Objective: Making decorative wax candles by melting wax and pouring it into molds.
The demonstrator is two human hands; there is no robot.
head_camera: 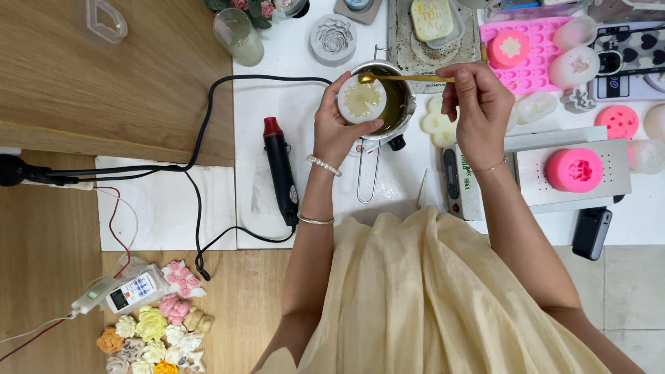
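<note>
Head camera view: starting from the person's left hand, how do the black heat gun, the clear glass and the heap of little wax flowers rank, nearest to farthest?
From the left hand:
1. Black heat gun, lying just to the hand's left on the white mat.
2. Clear glass, up at the mat's top-left edge.
3. Heap of wax flowers, far down at bottom left on the wooden floor.

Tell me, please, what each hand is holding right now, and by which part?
The left hand grips a round white mould by its rim and side. The right hand pinches a gold spoon at its handle end.
</note>
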